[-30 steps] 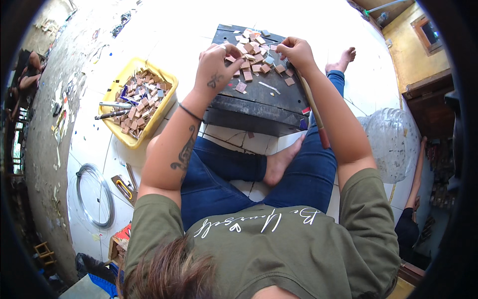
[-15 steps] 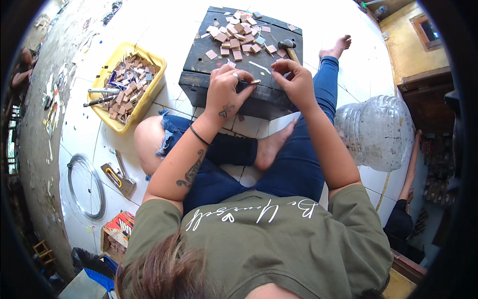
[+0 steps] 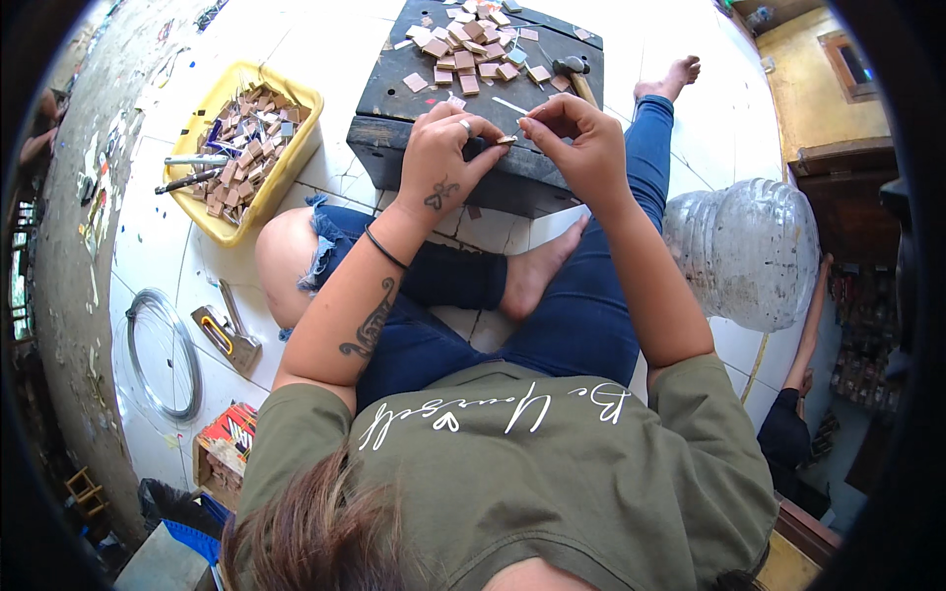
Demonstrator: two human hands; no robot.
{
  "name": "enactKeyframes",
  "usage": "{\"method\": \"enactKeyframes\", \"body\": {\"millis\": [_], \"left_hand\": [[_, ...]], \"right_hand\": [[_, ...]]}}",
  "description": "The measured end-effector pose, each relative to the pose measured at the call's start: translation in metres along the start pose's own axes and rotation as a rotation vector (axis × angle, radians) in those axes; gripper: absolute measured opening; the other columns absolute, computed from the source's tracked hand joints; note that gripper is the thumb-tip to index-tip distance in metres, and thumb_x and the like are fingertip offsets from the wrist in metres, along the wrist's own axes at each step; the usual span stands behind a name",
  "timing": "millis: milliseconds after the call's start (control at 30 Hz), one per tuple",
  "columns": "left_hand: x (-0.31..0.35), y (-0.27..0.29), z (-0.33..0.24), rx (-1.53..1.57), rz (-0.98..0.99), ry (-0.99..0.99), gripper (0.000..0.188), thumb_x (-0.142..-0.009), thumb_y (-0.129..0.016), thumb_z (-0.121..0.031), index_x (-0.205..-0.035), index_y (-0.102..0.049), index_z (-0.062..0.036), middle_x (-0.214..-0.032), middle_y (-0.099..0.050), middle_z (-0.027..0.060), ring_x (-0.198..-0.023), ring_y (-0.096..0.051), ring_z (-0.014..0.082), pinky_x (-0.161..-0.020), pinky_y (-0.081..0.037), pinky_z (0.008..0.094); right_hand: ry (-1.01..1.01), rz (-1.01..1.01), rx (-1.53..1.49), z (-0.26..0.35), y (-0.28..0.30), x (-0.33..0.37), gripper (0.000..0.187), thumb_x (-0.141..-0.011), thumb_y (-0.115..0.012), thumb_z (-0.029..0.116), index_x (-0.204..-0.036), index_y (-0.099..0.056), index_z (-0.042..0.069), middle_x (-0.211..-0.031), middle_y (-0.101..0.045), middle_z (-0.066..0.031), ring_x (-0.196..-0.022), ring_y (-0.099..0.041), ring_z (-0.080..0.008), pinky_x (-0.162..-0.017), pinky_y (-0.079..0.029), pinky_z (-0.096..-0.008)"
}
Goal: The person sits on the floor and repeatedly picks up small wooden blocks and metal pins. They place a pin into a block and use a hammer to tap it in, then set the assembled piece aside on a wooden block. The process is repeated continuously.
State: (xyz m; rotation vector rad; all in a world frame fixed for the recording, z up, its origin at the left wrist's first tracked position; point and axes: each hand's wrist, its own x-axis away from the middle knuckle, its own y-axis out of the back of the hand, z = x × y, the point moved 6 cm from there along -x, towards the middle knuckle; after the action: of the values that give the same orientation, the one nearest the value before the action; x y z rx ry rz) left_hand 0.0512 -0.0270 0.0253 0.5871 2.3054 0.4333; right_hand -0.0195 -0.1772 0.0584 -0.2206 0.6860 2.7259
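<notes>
My left hand [image 3: 441, 163] pinches a small flat wooden tile [image 3: 506, 140], seen nearly edge-on, between thumb and finger over the near edge of a black wooden bench [image 3: 379, 138]. My right hand [image 3: 583, 148] is close beside it, thumb and forefinger drawn together near the tile; whatever they hold is too small to make out. A pile of square pinkish-brown tiles [image 3: 471, 49] lies on the bench top. Near my fingers is a thin white strip [image 3: 509, 105]. A hammer [image 3: 574, 74] rests to the right of the pile, its handle partly behind my right hand.
On the left, a yellow basin [image 3: 313, 123] holds many tiles and some pen-like tools. A coil of wire [image 3: 143, 345], a staple gun [image 3: 225, 338] and a red box [image 3: 229, 433] are nearer me. A large clear plastic bottle [image 3: 749, 251] lies right; another person's arm [image 3: 810, 325] shows beyond.
My right hand has moved left, its thumb and forefinger coming closer to the tile in my left hand. The whole view has shifted slightly, with the bench now higher in the picture.
</notes>
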Motion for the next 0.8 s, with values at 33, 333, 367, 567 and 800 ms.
{"method": "enactKeyframes", "body": {"millis": [33, 333, 367, 567, 800], "left_hand": [[0.0, 0.0, 0.0, -0.007, -0.005, -0.009, 0.014, -0.073, -0.08, -0.02, -0.079, -0.073, -0.0096, -0.074, -0.064, 0.0052, -0.081, -0.061, 0.0241, -0.076, -0.047, 0.0378], [0.001, -0.001, 0.0, -0.005, -0.004, -0.023, 0.015, -0.074, -0.08, -0.02, -0.079, -0.072, -0.0089, -0.074, -0.065, 0.0051, -0.081, -0.061, 0.0238, -0.075, -0.046, 0.0375], [0.001, -0.001, 0.001, -0.006, 0.001, -0.019, 0.014, -0.074, -0.08, -0.02, -0.079, -0.072, -0.009, -0.075, -0.065, 0.005, -0.081, -0.061, 0.0238, -0.076, -0.046, 0.0375], [0.001, -0.001, 0.002, -0.012, 0.015, 0.011, 0.015, -0.074, -0.08, -0.021, -0.079, -0.072, -0.0094, -0.075, -0.066, 0.0043, -0.082, -0.061, 0.0234, -0.077, -0.046, 0.0377], [0.001, -0.001, 0.001, -0.006, 0.008, -0.006, 0.015, -0.074, -0.08, -0.021, -0.079, -0.072, -0.0094, -0.076, -0.066, 0.0042, -0.082, -0.061, 0.0233, -0.078, -0.046, 0.038]], "right_hand": [[0.002, -0.004, -0.002, 0.0, 0.0, 0.0, 0.008, -0.087, -0.073, 0.007, -0.09, -0.068, 0.001, -0.084, -0.072, -0.0043, -0.08, -0.068, -0.0077, -0.074, -0.053, -0.0217], [0.098, 0.009, 0.121, 0.006, -0.005, 0.0, 0.01, -0.087, -0.074, 0.006, -0.09, -0.068, -0.001, -0.084, -0.071, -0.0054, -0.08, -0.068, -0.0093, -0.074, -0.053, -0.0227], [0.098, 0.009, 0.144, 0.006, -0.005, 0.0, 0.01, -0.087, -0.074, 0.006, -0.09, -0.068, -0.001, -0.084, -0.071, -0.0055, -0.08, -0.068, -0.0094, -0.074, -0.054, -0.0228], [0.122, 0.013, 0.193, 0.01, -0.005, -0.002, 0.01, -0.086, -0.074, 0.006, -0.089, -0.068, -0.002, -0.084, -0.071, -0.0063, -0.079, -0.068, -0.0103, -0.073, -0.054, -0.0237], [0.12, 0.015, 0.191, 0.012, -0.004, -0.003, 0.009, -0.085, -0.074, 0.006, -0.089, -0.069, -0.002, -0.083, -0.071, -0.0063, -0.078, -0.068, -0.0107, -0.073, -0.054, -0.0242]]}}
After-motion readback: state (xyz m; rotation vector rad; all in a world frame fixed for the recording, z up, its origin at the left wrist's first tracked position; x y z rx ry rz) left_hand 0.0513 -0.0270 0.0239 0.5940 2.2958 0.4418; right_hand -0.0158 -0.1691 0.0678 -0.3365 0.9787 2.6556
